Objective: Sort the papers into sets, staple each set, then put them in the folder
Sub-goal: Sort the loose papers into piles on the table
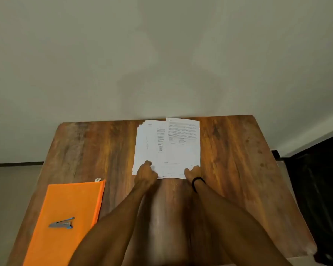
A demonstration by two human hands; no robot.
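Presently left hand (145, 173) and right hand (193, 172), fingers curled, pinch the near edge of fanned white paper sheets (167, 148) at twelve o'clock on the glossy wooden table (238, 169); a wedge-shaped metal stapler (62, 223) rests on the flat orange folder (65, 200) at eight o'clock.
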